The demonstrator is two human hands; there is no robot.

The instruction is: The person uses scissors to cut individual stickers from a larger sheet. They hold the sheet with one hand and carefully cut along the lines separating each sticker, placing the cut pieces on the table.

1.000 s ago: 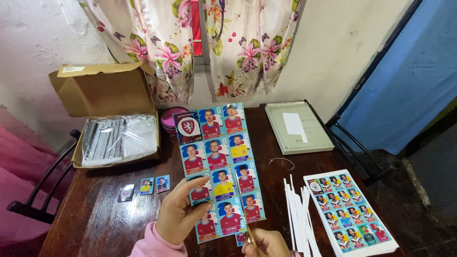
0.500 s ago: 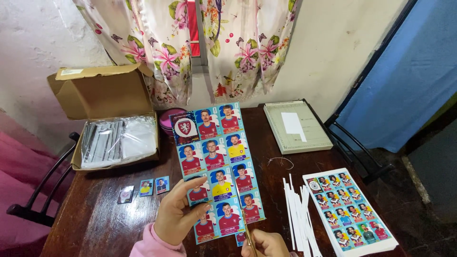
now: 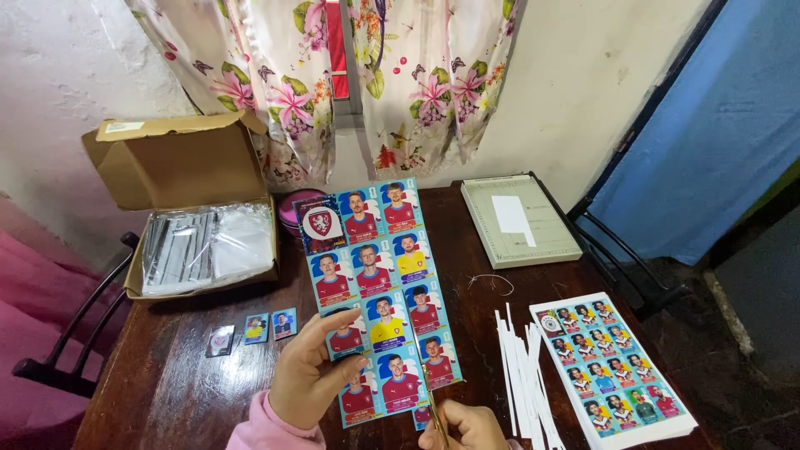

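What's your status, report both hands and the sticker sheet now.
Left hand pinching sticker sheet upright over table. Right hand at sheet's bottom edge with scissors. Cut white strips lie alongside, nothing blocking.

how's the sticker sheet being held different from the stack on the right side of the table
The held sticker sheet is raised over the table in the left hand, with the right hand at its bottom edge; the sheet stack lies flat on the table, untouched. The held sheet's portraits look larger on blue; the stack's are smaller on white. Both show grids of player portraits.
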